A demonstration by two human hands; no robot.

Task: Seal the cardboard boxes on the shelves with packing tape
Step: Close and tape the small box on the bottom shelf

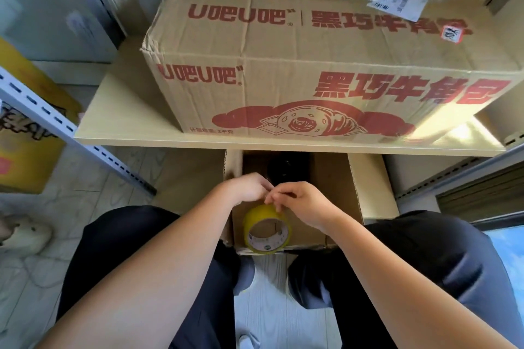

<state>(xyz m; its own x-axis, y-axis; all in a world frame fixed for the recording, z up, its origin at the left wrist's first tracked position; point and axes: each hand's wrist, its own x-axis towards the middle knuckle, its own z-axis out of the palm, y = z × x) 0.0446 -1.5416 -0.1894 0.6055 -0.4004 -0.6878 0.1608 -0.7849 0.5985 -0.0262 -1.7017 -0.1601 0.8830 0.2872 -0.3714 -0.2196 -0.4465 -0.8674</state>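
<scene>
My two hands meet just above the roll of tape, low in the middle of what I see. The roll is yellowish with a pale cardboard core, standing on edge with its hole facing me, and it hangs right under my fingertips. My right hand comes in from the right, fingers curled down, pinching at the top rim of the roll. My left hand comes in from the left, its fingers curled in toward the same spot, touching the right hand's fingertips. I cannot tell if the left fingers have hold of the tape's loose end or only press against the roll, because the fingertips overlap there.

The roll sits over the open cardboard box on the floor between my knees. Its flaps stand up on the left and right, and something dark lies deep inside, too shadowed to make out. My hands and the roll are inside the box's opening, near its closer wall.

Directly above and beyond the open box is a pale wooden shelf, and on it rests a big closed cardboard box printed in red, with clear tape and a torn white label along its top seam. That box is well apart from my hands, higher up. A perforated metal upright of the rack slants down at my left, with a yellow package behind it. My dark trousers frame the bottom on both sides.
</scene>
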